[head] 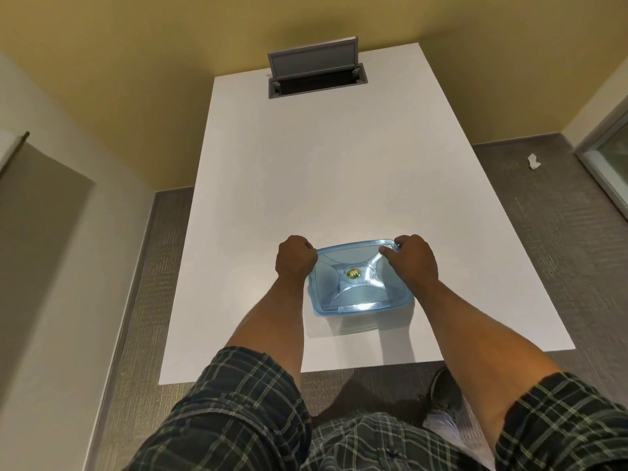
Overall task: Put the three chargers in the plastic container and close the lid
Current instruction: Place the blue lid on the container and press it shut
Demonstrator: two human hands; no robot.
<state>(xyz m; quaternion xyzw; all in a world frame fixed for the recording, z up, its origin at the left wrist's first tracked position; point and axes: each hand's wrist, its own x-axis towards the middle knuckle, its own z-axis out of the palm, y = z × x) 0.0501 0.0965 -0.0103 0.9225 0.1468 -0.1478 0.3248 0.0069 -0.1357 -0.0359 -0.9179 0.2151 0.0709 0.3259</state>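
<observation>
A clear blue plastic container (360, 300) sits on the white table (306, 185) near its front edge. Its blue lid (356, 277), with a small green sticker in the middle, lies on top of it. My left hand (295, 258) is curled around the lid's far left corner. My right hand (413, 258) grips the far right corner, fingers pressed on the lid's rim. No charger shows anywhere on the table; I cannot make out what lies under the tinted lid.
An open grey cable hatch (316, 74) with its flap raised is set into the table's far end. Grey carpet surrounds the table, with a scrap of white paper (534, 161) on the floor to the right. A shoe (447, 392) shows below the table's front edge.
</observation>
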